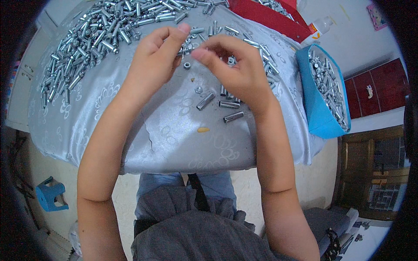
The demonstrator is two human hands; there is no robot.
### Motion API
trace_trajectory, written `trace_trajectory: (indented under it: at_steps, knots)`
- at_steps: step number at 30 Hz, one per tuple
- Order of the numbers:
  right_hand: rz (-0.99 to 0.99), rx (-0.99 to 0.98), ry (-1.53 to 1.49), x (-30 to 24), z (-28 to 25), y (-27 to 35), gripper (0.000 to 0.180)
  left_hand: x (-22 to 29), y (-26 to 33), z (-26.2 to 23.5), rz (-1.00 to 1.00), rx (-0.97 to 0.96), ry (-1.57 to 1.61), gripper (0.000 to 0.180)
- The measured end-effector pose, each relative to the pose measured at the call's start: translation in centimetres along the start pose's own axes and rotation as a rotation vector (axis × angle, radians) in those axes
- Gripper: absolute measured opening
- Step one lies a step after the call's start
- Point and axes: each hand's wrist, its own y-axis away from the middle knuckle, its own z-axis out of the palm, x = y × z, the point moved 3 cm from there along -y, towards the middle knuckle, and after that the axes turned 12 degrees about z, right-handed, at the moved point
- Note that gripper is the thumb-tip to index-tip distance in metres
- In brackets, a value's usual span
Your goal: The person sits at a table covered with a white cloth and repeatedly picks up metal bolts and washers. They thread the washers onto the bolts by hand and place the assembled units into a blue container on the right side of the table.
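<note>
We sit at a table with a silver cloth point(174, 143) and a big heap of bolts point(87, 39). A blue box point(315, 108) of bolts stands right. Our left hand point(154, 61) and right hand point(237, 69) meet, fingers pinched on a small bolt point(186, 50). We think we are joining parts; loose sleeves point(220, 104) lie near.

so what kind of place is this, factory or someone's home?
Likely a home doing piecework, not a factory. The table wears a patterned silver cloth, a wooden cabinet stands to the right, and a small blue stool sits on the floor. Both hands work over a heap of metal sleeves and bolts.
</note>
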Motion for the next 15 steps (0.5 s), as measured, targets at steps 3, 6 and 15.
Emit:
trace_trajectory:
  at_steps: [3, 6, 15]
  knots:
    - [-0.044, 0.071, -0.057, -0.85, 0.22, -0.06, 0.013, 0.18, 0.06, 0.20, -0.012, -0.019, 0.018, 0.038]
    - [-0.123, 0.053, -0.021, -0.75, 0.53, -0.01, 0.016, 0.07, 0.15, 0.31, -0.023, -0.045, 0.037, 0.037]
    - [0.096, -0.105, -0.045, -0.75, 0.32, 0.51, 0.012, -0.02, 0.32, 0.50, 0.034, -0.061, 0.047, 0.034]
